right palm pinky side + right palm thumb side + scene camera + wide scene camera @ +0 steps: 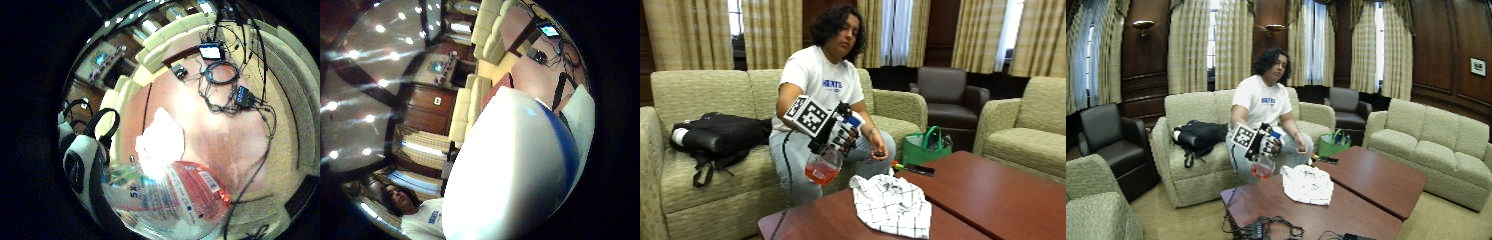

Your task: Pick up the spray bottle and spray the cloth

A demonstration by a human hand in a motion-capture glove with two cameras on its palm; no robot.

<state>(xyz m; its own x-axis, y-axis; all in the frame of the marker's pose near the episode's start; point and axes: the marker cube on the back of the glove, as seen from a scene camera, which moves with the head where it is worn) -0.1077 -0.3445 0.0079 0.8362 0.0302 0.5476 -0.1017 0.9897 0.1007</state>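
We see the gloved right hand (837,131) raised in the air above the near edge of the table (986,192), with its fingers curled round the upper part of the spray bottle (824,167). The bottle hangs below the hand, clear of the table, and has reddish liquid in its lower part. The cloth (891,205), white with a dark check, lies crumpled on the table just below and a little in front of the hand; the little finger side palm view shows it beyond the bottle's body. The bare left hand (877,150) rests near the person's knee and seems to hold a small dark thing; we cannot tell what it is. We judge that the picking up is done and the spraying is the step in hand. We cannot see where the nozzle points, nor if a finger is on the trigger. The next move calls for aiming the nozzle at the cloth and squeezing the trigger.
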